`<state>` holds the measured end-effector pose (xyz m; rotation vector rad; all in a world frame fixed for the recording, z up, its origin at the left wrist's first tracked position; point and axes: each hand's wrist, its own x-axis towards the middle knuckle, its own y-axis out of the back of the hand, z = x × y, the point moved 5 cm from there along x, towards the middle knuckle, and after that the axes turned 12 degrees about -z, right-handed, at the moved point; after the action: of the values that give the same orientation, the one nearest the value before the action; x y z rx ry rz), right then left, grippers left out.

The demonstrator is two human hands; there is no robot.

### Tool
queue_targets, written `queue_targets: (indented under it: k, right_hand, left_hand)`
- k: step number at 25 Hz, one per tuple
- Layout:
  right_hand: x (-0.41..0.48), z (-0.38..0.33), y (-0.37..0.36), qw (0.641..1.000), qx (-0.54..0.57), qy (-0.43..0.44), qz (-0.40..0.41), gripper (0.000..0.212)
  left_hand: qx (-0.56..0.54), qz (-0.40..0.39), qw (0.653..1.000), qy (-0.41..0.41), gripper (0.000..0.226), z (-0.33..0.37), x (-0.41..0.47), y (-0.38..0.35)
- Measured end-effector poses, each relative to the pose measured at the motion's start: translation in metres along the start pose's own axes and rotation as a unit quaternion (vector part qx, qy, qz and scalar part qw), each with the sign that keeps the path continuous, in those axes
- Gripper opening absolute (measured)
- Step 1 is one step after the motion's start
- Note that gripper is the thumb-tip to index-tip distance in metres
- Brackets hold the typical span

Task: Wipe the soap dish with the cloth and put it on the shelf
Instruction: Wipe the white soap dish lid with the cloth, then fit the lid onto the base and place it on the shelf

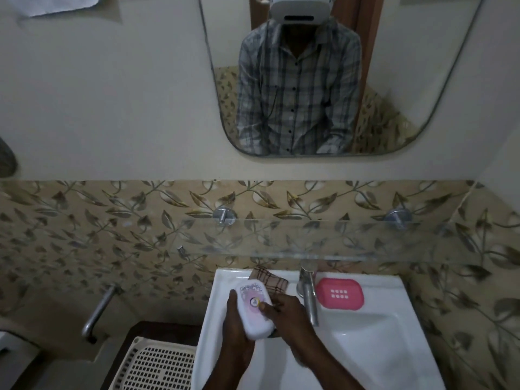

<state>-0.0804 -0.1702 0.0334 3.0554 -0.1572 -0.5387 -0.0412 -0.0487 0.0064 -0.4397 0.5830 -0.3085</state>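
Both hands hold a white rounded-oblong box with a pink and purple printed label (254, 311) above the left rim of the white ceramic washbasin (399, 294). The left hand (235, 322) wraps its fingers round the box's left side from below, and the right hand (287, 313) grips the right side with its thumb pressed on the printed top; its other fingers are hidden under the box. The pink rounded plastic soap dish with a grid of small slots (339, 296) lies flat on the back ledge of the basin, just right of the chrome tap (308, 294), untouched by either hand. The brown checked folded cloth (274, 281) lies on the same ledge left of the tap, just behind the box. The clear glass shelf on two chrome wall mounts (309, 237) runs above the basin against leaf-patterned tiles
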Motion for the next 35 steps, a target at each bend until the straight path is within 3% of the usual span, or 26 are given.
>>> queue_targets:
  k: [3, 4, 7, 8, 9, 11, 13, 14, 15, 17, 20, 27, 31, 35]
  right_hand:
    - [-0.019, -0.014, 0.018, 0.986, -0.041, 0.106, 0.123, 0.026]
    - [-0.022, -0.016, 0.018, 0.982, -0.061, 0.134, 0.118, 0.033]
    - [-0.031, -0.026, 0.012, 0.982, -0.131, 0.133, 0.019, 0.050]
    - [-0.033, -0.028, 0.015, 0.977, -0.155, 0.148, 0.019, 0.049]
    - [-0.036, -0.029, 0.026, 0.973, -0.153, 0.159, 0.060, 0.040]
    - [-0.043, -0.016, 0.068, 0.956, -0.106, 0.141, 0.236, 0.015]
    - [-0.052, 0.025, 0.112, 0.925, 0.032, 0.008, 0.380, 0.007]
    - [-0.049, 0.054, 0.125, 0.906, 0.150, -0.072, 0.390, 0.010]
    - [-0.046, 0.075, 0.130, 0.887, 0.230, -0.144, 0.373, 0.019]
    - [-0.029, 0.097, 0.137, 0.878, 0.278, -0.205, 0.330, 0.037]
    - [-0.004, 0.104, 0.148, 0.876, 0.253, -0.198, 0.360, 0.042]
    - [-0.012, 0.110, 0.158, 0.867, 0.255, -0.197, 0.381, 0.032]
    - [-0.055, 0.063, 0.161, 0.908, 0.102, -0.094, 0.397, 0.018]
    - [-0.087, -0.007, 0.131, 0.947, -0.014, 0.038, 0.320, 0.010]
  left_hand:
    - [0.202, 0.042, 0.974, -0.090, 0.045, 0.012, -0.003, -0.019]
    - [0.223, 0.025, 0.968, -0.109, 0.043, 0.015, -0.003, -0.026]
    - [0.202, -0.001, 0.978, -0.054, 0.042, 0.013, 0.000, -0.033]
    - [0.177, 0.003, 0.983, -0.043, 0.039, 0.013, 0.002, -0.030]
    - [0.159, 0.002, 0.987, -0.034, 0.037, 0.012, 0.002, -0.026]
    - [0.121, -0.006, 0.992, -0.016, 0.035, 0.014, 0.000, -0.019]
    - [0.091, -0.029, 0.995, 0.009, 0.037, 0.013, -0.004, -0.014]
    - [0.077, -0.047, 0.996, 0.021, 0.040, 0.010, -0.006, -0.011]
    - [0.065, -0.054, 0.996, 0.028, 0.042, 0.007, -0.009, -0.008]
    - [0.048, -0.044, 0.997, 0.043, 0.041, 0.002, -0.009, -0.001]
    - [0.073, -0.035, 0.995, 0.059, 0.039, -0.004, -0.003, 0.002]
    - [0.070, -0.064, 0.993, 0.068, 0.037, 0.005, 0.000, -0.015]
    - [0.083, -0.086, 0.991, 0.059, 0.042, 0.013, 0.001, -0.024]
    - [0.135, -0.122, 0.982, 0.058, 0.044, 0.020, -0.005, -0.045]
